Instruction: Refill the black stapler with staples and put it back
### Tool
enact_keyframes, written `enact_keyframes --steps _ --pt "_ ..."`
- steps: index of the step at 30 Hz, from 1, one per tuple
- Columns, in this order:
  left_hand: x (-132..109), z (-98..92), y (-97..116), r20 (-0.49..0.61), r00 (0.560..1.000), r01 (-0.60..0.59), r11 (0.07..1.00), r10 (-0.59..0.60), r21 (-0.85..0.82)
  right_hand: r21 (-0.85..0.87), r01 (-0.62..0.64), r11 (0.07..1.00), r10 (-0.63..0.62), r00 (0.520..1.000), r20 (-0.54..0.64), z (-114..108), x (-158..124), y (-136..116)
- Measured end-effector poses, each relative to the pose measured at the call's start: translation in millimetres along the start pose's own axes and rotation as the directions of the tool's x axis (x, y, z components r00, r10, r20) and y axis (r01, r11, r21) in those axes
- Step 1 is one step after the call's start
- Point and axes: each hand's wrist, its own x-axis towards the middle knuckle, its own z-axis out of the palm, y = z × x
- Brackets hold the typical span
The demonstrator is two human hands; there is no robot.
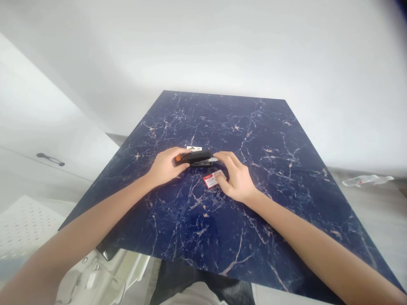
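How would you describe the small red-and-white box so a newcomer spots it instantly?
On the blue marbled tabletop, find the black stapler under the left hand. The small red-and-white box lies in front of it, by the right hand, unlike the pale card behind.

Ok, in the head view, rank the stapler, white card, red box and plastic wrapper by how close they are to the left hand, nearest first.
1. Stapler: gripped in the left hand.
2. White card: on the table, just behind the stapler.
3. Red box: on the table, in front of the stapler, to its right.
4. Plastic wrapper: off the table, far right.
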Motion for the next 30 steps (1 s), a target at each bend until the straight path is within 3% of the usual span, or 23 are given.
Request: enact_keyframes --steps 4,11,18,26,30 --pt "-2 1.6 6 0.008 1.000 0.017 1.000 -0.017 -0.001 0.079 0.011 0.997 -0.014 1.000 0.028 -2 2 2" --pt "-3 2.0 12 0.004 0.999 0.038 0.999 -0.038 0.018 0.367 0.012 0.930 -0.036 0.998 0.058 1 3 2" --pt "-2 3.7 11 -0.001 0.998 0.056 0.998 -0.056 0.003 0.377 0.005 0.926 -0.050 0.993 0.109 0 3 1" --pt "-2 2.0 11 -0.002 0.996 0.086 0.996 -0.086 0.001 0.497 -0.107 0.861 0.004 0.979 0.203 2 0 11" --pt "-2 0.2 12 -0.007 0.996 0.090 0.996 -0.090 0.001 0.494 -0.080 0.866 -0.024 0.979 0.201 2 1 11"
